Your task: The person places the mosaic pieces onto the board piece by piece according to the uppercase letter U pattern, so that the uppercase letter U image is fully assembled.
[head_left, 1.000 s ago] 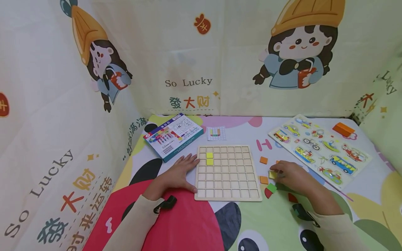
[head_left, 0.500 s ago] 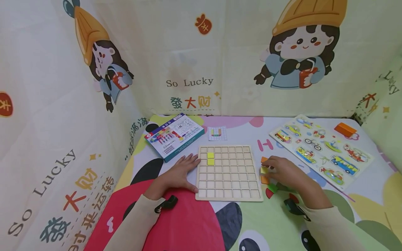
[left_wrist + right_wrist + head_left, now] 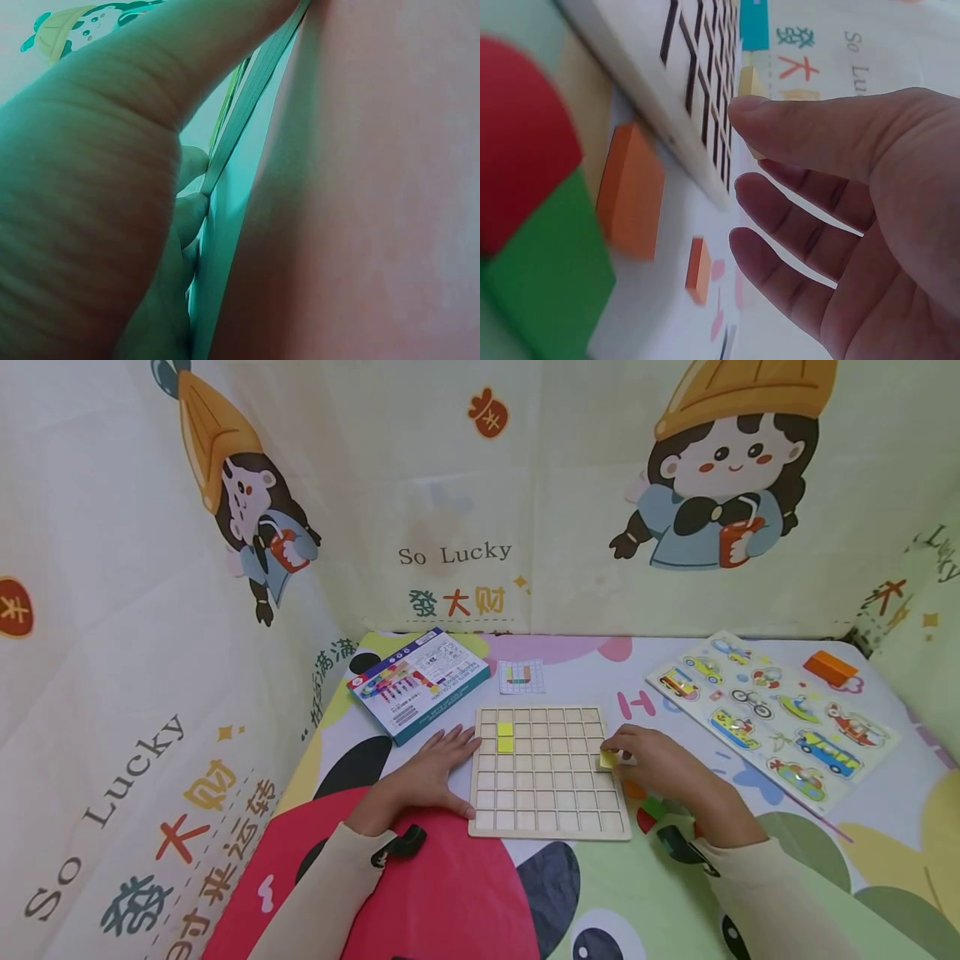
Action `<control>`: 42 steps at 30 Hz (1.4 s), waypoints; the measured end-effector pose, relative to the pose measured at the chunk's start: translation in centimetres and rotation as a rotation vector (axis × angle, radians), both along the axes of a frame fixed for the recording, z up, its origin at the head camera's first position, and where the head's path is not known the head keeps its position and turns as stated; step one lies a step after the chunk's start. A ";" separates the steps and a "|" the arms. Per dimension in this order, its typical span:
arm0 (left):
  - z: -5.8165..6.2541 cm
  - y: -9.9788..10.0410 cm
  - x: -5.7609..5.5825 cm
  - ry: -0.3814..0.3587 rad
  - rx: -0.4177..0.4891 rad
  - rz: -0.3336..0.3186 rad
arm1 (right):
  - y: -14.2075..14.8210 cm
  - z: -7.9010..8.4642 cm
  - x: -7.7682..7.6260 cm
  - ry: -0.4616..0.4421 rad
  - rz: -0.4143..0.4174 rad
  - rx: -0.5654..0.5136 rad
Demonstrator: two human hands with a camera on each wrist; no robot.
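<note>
Yellow block (image 3: 607, 762) is hovering in the right hand (image 3: 663, 762) at the right edge of the wooden grid board (image 3: 544, 800)
Thumb and index finger are pinching it, the other fingers curving loosely apart; the left hand (image 3: 424, 783) is spreading nearly straight fingers, only touching the board's left edge; two yellow squares (image 3: 506, 745) are sitting in neighbouring cells, while a green piece (image 3: 654, 809), a red piece (image 3: 644, 822) and orange blocks (image 3: 634, 199) are lying near the board's right side

At the far edge of the counter (image 3: 465, 910), the back cloth (image 3: 577, 518) read "So Lucky" over "發大财". The left cloth (image 3: 90, 602) repeated both, with "来运转"; the right cloth (image 3: 922, 664) showed "Lucky". A pink "H" (image 3: 636, 704) marked the counter.
</note>
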State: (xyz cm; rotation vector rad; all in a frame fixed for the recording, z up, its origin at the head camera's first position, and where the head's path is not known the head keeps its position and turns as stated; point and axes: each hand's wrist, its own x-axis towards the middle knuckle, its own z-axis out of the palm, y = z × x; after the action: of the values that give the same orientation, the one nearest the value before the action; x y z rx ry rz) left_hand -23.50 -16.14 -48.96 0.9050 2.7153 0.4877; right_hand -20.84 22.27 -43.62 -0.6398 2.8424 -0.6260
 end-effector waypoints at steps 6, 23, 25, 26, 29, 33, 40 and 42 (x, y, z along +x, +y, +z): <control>0.1 0.0 0.0 -0.004 -0.008 0.003 | -1.4 0.0 -0.4 0.036 0.053 -0.019; 0.2 0.1 0.0 -0.016 -0.011 0.004 | -5.2 -0.7 -1.2 0.031 0.110 -0.007; 0.2 0.1 0.0 -0.017 -0.014 0.003 | -5.7 -0.9 -1.3 0.040 0.124 -0.006; 0.2 0.1 -0.1 -0.017 -0.016 0.002 | -6.0 -0.9 -1.3 0.046 0.132 -0.003; 0.3 0.2 -0.2 -0.011 -0.013 -0.003 | -6.5 -1.1 -1.5 0.066 0.144 -0.007; 0.4 0.2 -0.3 -0.012 -0.001 -0.003 | -7.2 -1.2 -1.7 0.077 0.164 -0.014; 0.4 0.1 -0.1 -0.025 0.002 0.005 | -8.6 -1.4 -1.8 0.080 0.202 -0.041; 0.4 0.1 0.0 -0.025 -0.001 0.004 | -9.0 -1.4 -1.8 0.079 0.201 -0.048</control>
State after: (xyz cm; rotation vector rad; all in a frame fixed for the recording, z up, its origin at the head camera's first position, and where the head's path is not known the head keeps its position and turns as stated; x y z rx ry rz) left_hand -23.53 -16.05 -48.56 0.8874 2.6955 0.4947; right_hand -22.67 13.26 -45.00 -0.9639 2.7915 -0.6499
